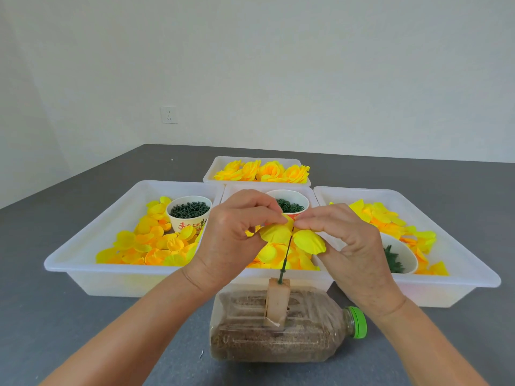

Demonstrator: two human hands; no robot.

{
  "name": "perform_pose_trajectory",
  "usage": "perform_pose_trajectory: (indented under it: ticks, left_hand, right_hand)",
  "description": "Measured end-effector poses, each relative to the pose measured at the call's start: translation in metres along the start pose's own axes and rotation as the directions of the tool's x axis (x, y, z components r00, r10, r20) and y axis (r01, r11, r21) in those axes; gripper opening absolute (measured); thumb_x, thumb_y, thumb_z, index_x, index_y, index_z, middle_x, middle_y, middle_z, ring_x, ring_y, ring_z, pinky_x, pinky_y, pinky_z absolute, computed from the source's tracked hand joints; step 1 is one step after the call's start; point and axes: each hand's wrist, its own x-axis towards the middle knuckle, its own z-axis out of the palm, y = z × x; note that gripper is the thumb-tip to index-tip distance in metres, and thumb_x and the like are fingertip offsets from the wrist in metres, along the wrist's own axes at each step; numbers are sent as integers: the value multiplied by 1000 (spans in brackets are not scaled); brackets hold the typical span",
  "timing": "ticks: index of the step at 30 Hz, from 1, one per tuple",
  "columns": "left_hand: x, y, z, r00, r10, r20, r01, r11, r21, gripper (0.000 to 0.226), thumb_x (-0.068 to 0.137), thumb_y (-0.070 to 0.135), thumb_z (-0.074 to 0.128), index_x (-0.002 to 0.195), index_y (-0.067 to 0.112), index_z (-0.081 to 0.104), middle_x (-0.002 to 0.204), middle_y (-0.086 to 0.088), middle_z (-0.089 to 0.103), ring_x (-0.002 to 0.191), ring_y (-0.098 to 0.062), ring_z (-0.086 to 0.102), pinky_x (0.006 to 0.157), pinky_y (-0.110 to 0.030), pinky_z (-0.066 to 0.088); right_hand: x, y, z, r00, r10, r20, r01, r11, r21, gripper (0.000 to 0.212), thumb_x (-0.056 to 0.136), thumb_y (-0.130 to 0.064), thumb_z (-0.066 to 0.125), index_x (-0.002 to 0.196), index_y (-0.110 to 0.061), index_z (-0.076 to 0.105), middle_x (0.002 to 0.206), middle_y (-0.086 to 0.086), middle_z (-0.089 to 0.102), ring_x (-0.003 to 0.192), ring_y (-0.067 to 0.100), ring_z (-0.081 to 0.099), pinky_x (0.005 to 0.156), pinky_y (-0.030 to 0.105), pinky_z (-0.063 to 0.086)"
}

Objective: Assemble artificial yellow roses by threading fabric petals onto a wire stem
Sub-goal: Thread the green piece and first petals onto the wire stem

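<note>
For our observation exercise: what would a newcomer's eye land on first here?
Probably the two hands at centre, left hand and right hand, pinching a yellow petal piece on the green stem. Next, the finished roses in the far tray.

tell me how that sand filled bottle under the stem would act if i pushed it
The bottle looks packed with sand, so it is probably heavy and hard to shift. Lying on its flattish side, it seems unlikely to roll. The stem planted above it would likely wobble.
</note>
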Motion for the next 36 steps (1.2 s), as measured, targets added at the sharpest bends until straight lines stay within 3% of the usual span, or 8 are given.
perform_pose_trajectory:
  ticks: [5, 12, 18, 27, 36]
  left_hand:
    - [-5, -3, 1, 1000, 24, 3, -24, 999, 49, 14, 72, 0, 75, 84, 7, 76, 89, -4, 67, 79, -11, 58, 58, -24, 47]
    - [-7, -4, 3, 997, 62, -34, -58, 992, 111, 12, 71, 5, 75, 82, 5, 75, 88, -5, 67, 79, -10, 57, 65, -14, 44]
    - [-17, -10, 6, 990, 127, -54, -115, 975, 189, 10, 75, 11, 74, 81, 3, 75, 86, -7, 67, 80, -15, 59, 70, -23, 49]
    - [-32, -14, 8, 964, 263, 34, -255, 884, 391, 14, 69, -13, 72, 76, -1, 72, 84, -10, 69, 66, -27, 59, 59, -30, 47]
    - [-43, -17, 5, 965, 214, 152, -256, 898, 358, 28, 64, -15, 74, 87, 0, 73, 89, -10, 69, 70, -29, 59, 60, -33, 50]
  right_hand:
    - [-2, 0, 0, 1000, 6, -13, -6, 1000, -26, 20, 70, -6, 70, 90, -10, 74, 91, -5, 68, 89, 10, 59, 83, 19, 46]
    - [-3, 2, 1, 1000, -7, -31, 6, 999, -32, 13, 71, -10, 72, 83, -7, 74, 87, -2, 69, 85, 11, 60, 79, 24, 48]
    - [-9, 6, 2, 993, -114, -22, 109, 983, -147, 8, 71, -9, 73, 78, -6, 74, 85, 3, 70, 81, 23, 63, 73, 37, 49]
    - [-18, 12, 6, 962, -270, 44, 268, 901, -341, 11, 72, 2, 72, 82, -3, 74, 86, 6, 70, 77, 28, 59, 63, 38, 49]
    - [-30, 13, 7, 969, -220, 112, 245, 912, -328, 14, 74, -1, 72, 87, -4, 75, 87, 6, 69, 78, 29, 60, 65, 37, 49]
